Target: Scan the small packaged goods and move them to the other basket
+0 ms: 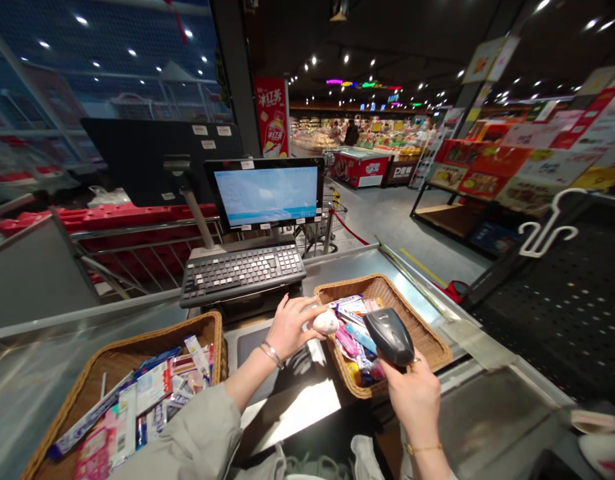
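On the bench [487, 413] two baskets sit side by side, the left basket [112, 353] near the front edge and the right basket [422, 333] a little further back, both with packets lying in them. Behind the gap between them stands the keyboard [242, 270], with the monitor [267, 193] behind and above it. The left hand [290, 327] holds a small packet [326, 322] over the right basket's left rim. The right hand [415, 393] holds a scanner [390, 333] just right of that packet, above the basket's near side. Display shelves [512, 167] stand beyond the bench at the right.

1 head-worn view looks forward and down, close over the left hand [290, 328] and right hand [416, 397] at the counter [37, 380]. The monitor [267, 195] faces it, with the aisle [387, 220] beyond.
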Demonstrator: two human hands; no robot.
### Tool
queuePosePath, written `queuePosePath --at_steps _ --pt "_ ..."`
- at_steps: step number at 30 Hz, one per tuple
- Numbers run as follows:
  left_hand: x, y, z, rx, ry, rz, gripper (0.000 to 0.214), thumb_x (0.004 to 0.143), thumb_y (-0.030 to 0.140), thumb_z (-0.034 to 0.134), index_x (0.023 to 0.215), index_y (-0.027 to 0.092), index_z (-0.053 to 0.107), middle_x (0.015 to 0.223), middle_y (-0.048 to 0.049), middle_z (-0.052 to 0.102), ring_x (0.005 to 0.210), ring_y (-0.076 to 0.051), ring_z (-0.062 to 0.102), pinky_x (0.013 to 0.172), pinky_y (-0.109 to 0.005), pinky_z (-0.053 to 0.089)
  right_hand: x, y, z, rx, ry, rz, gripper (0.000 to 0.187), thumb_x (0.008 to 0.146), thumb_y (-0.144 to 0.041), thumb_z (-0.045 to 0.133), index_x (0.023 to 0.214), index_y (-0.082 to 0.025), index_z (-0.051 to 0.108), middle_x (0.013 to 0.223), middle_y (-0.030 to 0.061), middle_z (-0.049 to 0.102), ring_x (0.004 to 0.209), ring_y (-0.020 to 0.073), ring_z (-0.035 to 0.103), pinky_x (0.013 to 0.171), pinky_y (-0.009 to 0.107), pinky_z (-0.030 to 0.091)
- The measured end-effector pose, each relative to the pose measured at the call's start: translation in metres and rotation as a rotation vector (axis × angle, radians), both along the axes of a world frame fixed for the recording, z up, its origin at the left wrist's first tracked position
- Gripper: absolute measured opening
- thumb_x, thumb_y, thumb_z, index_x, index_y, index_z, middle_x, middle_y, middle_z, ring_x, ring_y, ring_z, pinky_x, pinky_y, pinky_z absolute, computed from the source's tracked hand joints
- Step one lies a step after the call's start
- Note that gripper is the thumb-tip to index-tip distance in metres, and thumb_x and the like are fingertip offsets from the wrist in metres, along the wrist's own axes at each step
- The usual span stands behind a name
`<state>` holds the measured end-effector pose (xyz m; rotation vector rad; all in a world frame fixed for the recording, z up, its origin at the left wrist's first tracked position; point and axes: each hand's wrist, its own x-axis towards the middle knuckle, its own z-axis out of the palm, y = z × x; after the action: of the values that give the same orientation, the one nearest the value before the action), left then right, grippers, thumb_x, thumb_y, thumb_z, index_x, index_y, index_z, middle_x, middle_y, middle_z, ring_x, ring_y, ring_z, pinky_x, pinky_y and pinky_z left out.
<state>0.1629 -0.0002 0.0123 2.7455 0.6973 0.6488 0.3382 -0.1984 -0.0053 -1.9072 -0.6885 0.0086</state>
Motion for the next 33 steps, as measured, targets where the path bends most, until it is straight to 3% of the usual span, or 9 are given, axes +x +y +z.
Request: queuePosePath --at_steps 3,8,11,14,17,19,25,28,33 --pt "0.012 -0.004 -0.002 -0.046 0.002 -0.039 0.054 0.079 0.056 0.067 0.127 0.033 0.060 0.118 -0.0050 0.069 0.109 -0.023 0.060 0.108 -0.051 0.034 0.006 -0.008 0.002 -0.045 0.025 -0.086 0.043 0.066 -0.053 0.066 0.085 -0.015 0.070 0.096 0.0142 0.072 0.085 0.0276 0.065 0.080 0.038 0.049" --pt "0.032 -0.010 -0.007 -0.112 0.040 -0.100 0.056 0.080 0.059 0.065 0.128 0.030 0.061 0.105 -0.0043 0.072 0.097 -0.020 0.066 0.087 -0.033 0.047 0.017 -0.022 0.002 -0.113 0.068 -0.229 0.045 0.063 -0.057 0.068 0.080 -0.016 0.071 0.083 0.0134 0.073 0.072 0.0261 0.065 0.065 0.033 0.049" --pt "0.048 -0.015 -0.012 -0.161 0.063 -0.110 0.057 0.077 0.060 0.068 0.125 0.030 0.062 0.103 -0.0037 0.073 0.093 -0.021 0.068 0.084 -0.031 0.048 0.023 -0.030 0.002 -0.126 0.073 -0.283 0.047 0.064 -0.058 0.068 0.084 -0.015 0.072 0.083 0.0130 0.073 0.071 0.0264 0.066 0.061 0.032 0.047" --pt "0.066 -0.026 -0.017 -0.320 0.067 -0.075 0.061 0.076 0.056 0.071 0.130 0.029 0.058 0.097 -0.0024 0.075 0.088 -0.021 0.070 0.081 -0.031 0.052 0.026 -0.036 0.002 -0.131 0.072 -0.300 0.048 0.065 -0.057 0.068 0.087 -0.015 0.073 0.082 0.0126 0.074 0.069 0.0257 0.066 0.060 0.031 0.047" --pt "0.078 -0.036 -0.018 -0.529 0.034 -0.092 0.078 0.080 0.048 0.070 0.147 0.026 0.036 0.113 -0.0051 0.073 0.095 -0.022 0.071 0.085 -0.033 0.054 0.027 -0.037 0.001 -0.126 0.057 -0.295 0.047 0.065 -0.057 0.068 0.086 -0.015 0.073 0.081 0.0127 0.074 0.068 0.0253 0.066 0.060 0.031 0.047" --pt "0.077 -0.040 -0.015 -0.536 0.040 -0.106 0.085 0.081 0.047 0.069 0.151 0.025 0.026 0.125 -0.0085 0.068 0.108 -0.025 0.068 0.092 -0.038 0.053 0.026 -0.035 0.001 -0.124 0.052 -0.280 0.047 0.065 -0.057 0.068 0.084 -0.015 0.073 0.082 0.0130 0.074 0.069 0.0256 0.066 0.061 0.031 0.047" --pt "0.036 -0.036 0.002 -0.338 0.154 -0.058 0.064 0.084 0.050 0.064 0.140 0.023 0.047 0.139 -0.0110 0.057 0.124 -0.030 0.057 0.102 -0.045 0.048 0.013 -0.013 0.006 -0.105 0.011 -0.116 0.045 0.066 -0.058 0.067 0.081 -0.016 0.072 0.089 0.0147 0.073 0.079 0.0271 0.065 0.073 0.035 0.050" --pt "0.007 -0.036 0.004 -0.275 0.102 -0.022 0.065 0.084 0.048 0.065 0.141 0.024 0.045 0.142 -0.0108 0.054 0.128 -0.028 0.054 0.105 -0.045 0.046 -0.002 0.005 0.007 -0.065 -0.043 0.038 0.045 0.069 -0.056 0.066 0.088 -0.015 0.072 0.097 0.0150 0.071 0.089 0.0286 0.064 0.083 0.039 0.049" --pt "-0.043 -0.039 -0.002 -0.216 0.062 0.164 0.068 0.083 0.051 0.065 0.141 0.024 0.044 0.146 -0.0124 0.049 0.134 -0.029 0.047 0.110 -0.049 0.040 -0.032 0.035 0.002 -0.057 -0.055 0.321 0.049 0.073 -0.053 0.065 0.105 -0.015 0.070 0.111 0.0147 0.069 0.104 0.0291 0.061 0.096 0.043 0.046"
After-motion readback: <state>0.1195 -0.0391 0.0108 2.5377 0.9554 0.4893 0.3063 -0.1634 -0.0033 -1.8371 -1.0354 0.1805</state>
